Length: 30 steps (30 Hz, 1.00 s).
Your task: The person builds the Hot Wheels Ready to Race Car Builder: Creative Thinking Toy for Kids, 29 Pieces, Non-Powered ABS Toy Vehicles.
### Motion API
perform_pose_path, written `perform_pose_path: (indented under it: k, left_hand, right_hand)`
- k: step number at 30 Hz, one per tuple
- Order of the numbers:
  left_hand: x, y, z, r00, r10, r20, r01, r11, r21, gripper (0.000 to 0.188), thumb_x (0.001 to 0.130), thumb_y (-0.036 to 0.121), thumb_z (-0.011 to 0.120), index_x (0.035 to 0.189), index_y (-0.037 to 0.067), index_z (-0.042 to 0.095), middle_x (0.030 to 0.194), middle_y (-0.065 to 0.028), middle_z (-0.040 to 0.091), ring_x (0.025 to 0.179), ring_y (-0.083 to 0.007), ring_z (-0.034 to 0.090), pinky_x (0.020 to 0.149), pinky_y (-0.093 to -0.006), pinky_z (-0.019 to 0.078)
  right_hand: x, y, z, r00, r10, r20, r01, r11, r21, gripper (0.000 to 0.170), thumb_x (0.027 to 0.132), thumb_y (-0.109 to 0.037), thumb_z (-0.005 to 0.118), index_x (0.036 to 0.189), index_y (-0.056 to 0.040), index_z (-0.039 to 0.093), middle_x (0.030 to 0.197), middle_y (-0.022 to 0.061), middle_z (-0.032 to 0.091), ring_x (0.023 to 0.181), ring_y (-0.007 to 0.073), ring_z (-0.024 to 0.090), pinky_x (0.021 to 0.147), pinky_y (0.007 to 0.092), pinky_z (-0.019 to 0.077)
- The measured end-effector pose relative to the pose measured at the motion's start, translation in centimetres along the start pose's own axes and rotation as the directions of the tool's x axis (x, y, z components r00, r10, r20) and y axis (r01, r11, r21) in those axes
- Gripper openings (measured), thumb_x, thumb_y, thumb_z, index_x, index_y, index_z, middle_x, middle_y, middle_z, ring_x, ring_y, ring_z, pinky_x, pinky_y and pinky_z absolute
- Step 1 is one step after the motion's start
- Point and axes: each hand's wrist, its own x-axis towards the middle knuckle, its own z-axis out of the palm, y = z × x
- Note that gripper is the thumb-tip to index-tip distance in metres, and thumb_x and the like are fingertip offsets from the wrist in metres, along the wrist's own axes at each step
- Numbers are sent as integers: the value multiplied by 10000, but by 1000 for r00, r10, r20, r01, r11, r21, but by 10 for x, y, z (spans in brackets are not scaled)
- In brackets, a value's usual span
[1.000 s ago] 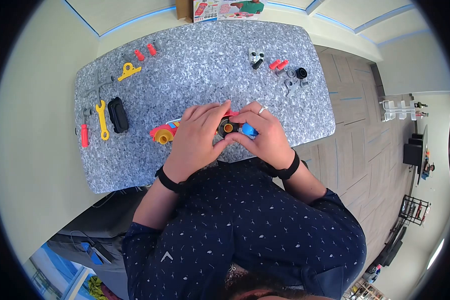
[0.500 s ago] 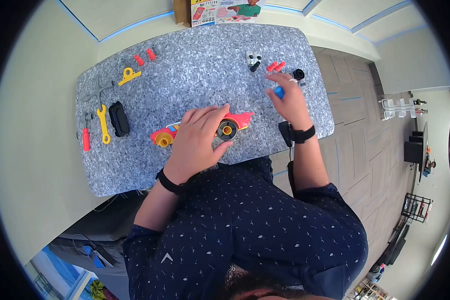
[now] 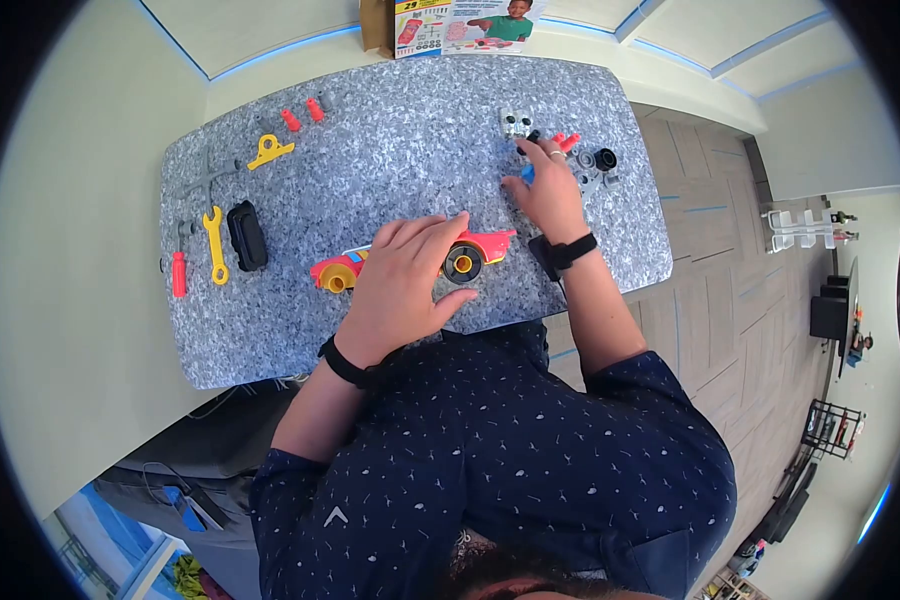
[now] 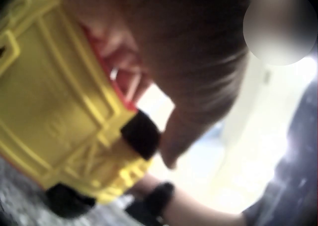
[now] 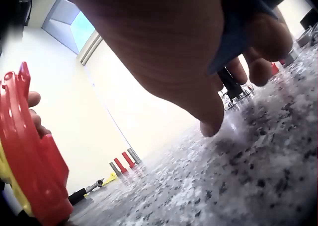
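My left hand (image 3: 400, 285) grips a red and yellow toy car (image 3: 492, 243) across its middle, holding it on its side. A black wheel (image 3: 462, 263) is at the car's right end; the left end shows a bare yellow hub (image 3: 337, 278). In the left wrist view the car's yellow underside (image 4: 49, 92) faces the camera. My right hand (image 3: 553, 198) is low over the table's right part, a blue plastic piece (image 5: 232, 40) tucked in its curled fingers. Its fingertips are right at a small black part (image 5: 231, 84), which the hand partly hides.
White-grey pieces (image 3: 516, 122), red pegs (image 3: 567, 142) and a black wheel (image 3: 605, 159) lie around the right hand. At left are a yellow wrench (image 3: 214, 245), a black case (image 3: 247, 237), a red-handled screwdriver (image 3: 179, 273) and a grey cross wrench (image 3: 208, 180). A printed box (image 3: 470, 28) stands behind.
My right hand has left the car's wheel with the blue piece, reached to the right-hand parts, then shifted left to the black part. My left hand keeps holding the car in place.
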Motion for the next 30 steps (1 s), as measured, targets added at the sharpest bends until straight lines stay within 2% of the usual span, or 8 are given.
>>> perform_pose_path:
  k: [4,5,11,14,18,21,24,30]
  left_hand:
    - [0,0,0,1000,1,-4,-1,1000,-11,845,822,364,958,1539,43,645,1454,-115,756,1369,-331,683,1174,-500,476]
    - [1,0,1,1000,-1,-7,1,1000,-10,843,823,366,957,1537,43,646,1449,-117,757,1366,-331,685,1170,-500,479]
    - [4,-2,2,1000,-1,-19,1,1000,-10,827,828,388,954,1518,39,660,1414,-130,764,1343,-330,700,1146,-499,490]
    - [4,-3,3,1000,2,-30,-3,1000,-12,816,832,412,952,1500,35,671,1402,-137,765,1335,-333,703,1142,-497,491]
    - [3,-2,4,999,9,-53,-9,1000,-6,800,844,455,946,1474,38,682,1384,-141,767,1314,-338,710,1139,-496,492]
    - [3,-2,4,997,4,-76,-5,1000,-8,775,847,491,945,1433,51,694,1351,-140,771,1278,-348,721,1125,-496,498]
    - [2,-1,6,997,-13,-73,12,1000,-26,745,844,519,946,1383,64,706,1312,-137,775,1239,-358,729,1106,-498,504]
    - [5,0,6,996,-3,-93,0,999,-33,722,838,524,952,1335,58,712,1267,-130,777,1201,-358,733,1075,-501,509]
  right_hand:
    - [-5,-14,-26,998,10,-61,5,971,240,492,894,-93,909,1360,-66,752,1284,172,782,1118,393,762,942,450,622]
    - [-9,-25,-35,993,11,-114,40,897,440,338,941,-47,874,1267,-41,784,1116,113,816,1038,276,776,906,376,606]
    - [-35,-90,-123,838,-106,535,-440,449,778,155,1035,-37,798,1186,-5,805,1033,46,803,920,109,744,818,291,594]
    - [-44,-104,-113,813,-216,541,-385,497,777,170,1035,-61,809,1191,5,800,1000,59,808,880,109,749,781,287,591]
    - [-51,-112,-94,906,-205,371,-77,781,620,217,1030,-96,835,1216,3,784,1018,68,806,913,134,758,800,324,595]
    - [-53,-118,-108,956,-204,211,-46,607,794,247,1109,-189,754,1253,12,754,1051,92,777,932,169,730,841,352,577]
    - [-48,-110,-101,963,-264,-59,60,-4,998,366,1194,-309,609,1283,31,711,1063,117,733,941,190,674,874,364,539]
    - [-45,-129,-85,916,-352,-191,204,0,979,379,1223,-303,539,1252,23,729,1065,129,714,963,200,644,906,376,513]
